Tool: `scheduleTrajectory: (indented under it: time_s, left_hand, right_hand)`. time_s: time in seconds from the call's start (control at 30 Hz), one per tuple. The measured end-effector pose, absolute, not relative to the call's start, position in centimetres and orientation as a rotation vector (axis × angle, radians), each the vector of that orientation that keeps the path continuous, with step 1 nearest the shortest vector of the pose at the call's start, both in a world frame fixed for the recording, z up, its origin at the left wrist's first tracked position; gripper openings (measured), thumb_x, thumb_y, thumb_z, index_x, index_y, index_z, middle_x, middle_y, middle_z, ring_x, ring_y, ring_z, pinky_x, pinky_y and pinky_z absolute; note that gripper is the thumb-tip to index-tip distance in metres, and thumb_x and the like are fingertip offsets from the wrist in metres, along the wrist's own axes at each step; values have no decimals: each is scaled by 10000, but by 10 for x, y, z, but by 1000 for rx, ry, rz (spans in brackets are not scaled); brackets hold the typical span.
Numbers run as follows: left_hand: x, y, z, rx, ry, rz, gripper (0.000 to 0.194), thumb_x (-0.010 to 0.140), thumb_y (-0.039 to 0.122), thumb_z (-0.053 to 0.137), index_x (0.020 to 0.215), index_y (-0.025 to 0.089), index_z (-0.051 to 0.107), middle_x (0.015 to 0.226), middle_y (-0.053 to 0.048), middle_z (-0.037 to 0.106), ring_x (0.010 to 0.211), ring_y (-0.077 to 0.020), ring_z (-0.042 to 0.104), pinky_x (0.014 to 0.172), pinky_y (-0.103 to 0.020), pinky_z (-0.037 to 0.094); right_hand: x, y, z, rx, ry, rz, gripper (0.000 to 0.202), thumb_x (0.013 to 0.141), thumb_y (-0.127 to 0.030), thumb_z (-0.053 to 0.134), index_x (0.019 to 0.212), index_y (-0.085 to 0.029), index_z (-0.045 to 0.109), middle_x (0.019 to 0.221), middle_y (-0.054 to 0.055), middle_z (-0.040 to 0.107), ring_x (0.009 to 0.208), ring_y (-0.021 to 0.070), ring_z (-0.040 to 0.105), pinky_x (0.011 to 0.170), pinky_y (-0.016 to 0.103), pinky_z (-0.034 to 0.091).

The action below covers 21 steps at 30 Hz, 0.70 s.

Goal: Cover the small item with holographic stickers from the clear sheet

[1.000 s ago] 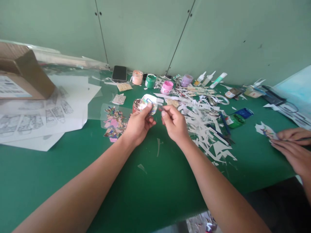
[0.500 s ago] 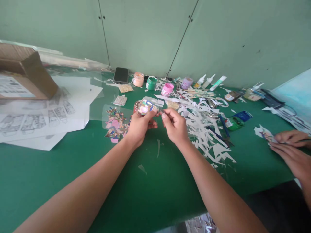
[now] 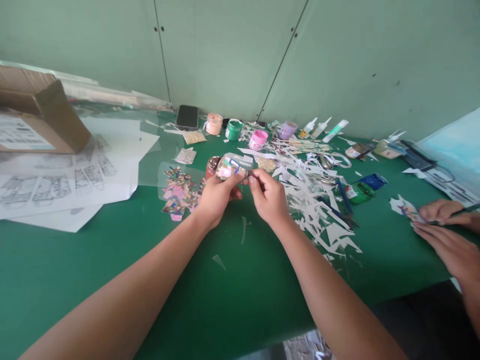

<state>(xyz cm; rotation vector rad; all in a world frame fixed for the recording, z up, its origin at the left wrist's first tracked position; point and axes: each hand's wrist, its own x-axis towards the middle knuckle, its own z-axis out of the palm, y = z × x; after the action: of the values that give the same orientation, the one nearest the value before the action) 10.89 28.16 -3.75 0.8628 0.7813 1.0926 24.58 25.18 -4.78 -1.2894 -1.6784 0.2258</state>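
Patterned piece (image 3: 227,169), clear-rimmed and printed in several colours, is held up above the table, in front of the brown-red jar (image 3: 211,166). It looks thin and light, probably stiff enough to keep its shape but easy to bend or scuff; its glossy face may be slippery. The rim seems the best place to take hold — a light pinch, thumb above and fingers beneath, clear of the printed middle.

The left hand (image 3: 217,196) does about that: its thumb is pressed on the near right part of the piece, fingers curled under. The right hand (image 3: 269,196) meets it at the right edge, thumb and forefinger drawn together; whether they grip the edge or some tiny thing, I cannot tell. Both forearms reach forward from the lower corners and converge, wrists off to either side.

Left of the left hand lies a heap of colourful cutouts (image 3: 175,192); beyond the hands stands the pink jar (image 3: 258,140). Right of the right hand spread white paper scraps (image 3: 315,215), with a blue-handled tool (image 3: 344,194) among them. Farther right — well apart — a co-worker's hands (image 3: 446,246) hold another printed piece (image 3: 405,207).
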Motion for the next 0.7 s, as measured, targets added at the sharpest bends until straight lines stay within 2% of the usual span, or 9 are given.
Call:
scheduleTrajectory:
  time_s: [0.2,0.47,0.7]
  left_hand:
    - [110,284,-39,845,750,1041,186,747,265,740,663,129,645,567,7,591,474,-78,514,528,-224,463]
    - [111,284,-37,875,738,1045,186,694,282,726,627,146,618,609,8,608,505,-86,526,528,-227,449]
    - [113,284,-37,870,743,1084,171,680,269,719,614,156,609,589,21,597,533,-83,518,544,-215,428]
  right_hand:
    - [247,254,-53,-1377,-1797,46,179,986,-263,423,963,-223,596,808,59,701,670,194,625,646,304,445]
    - [245,257,-59,-1422,-1875,-69,257,982,-212,398,1156,-208,587,961,111,733,845,253,689,706,327,503]
    - [242,255,-56,-1410,-1860,-70,231,987,-205,388,1068,-225,604,862,74,734,759,219,685,638,287,459]
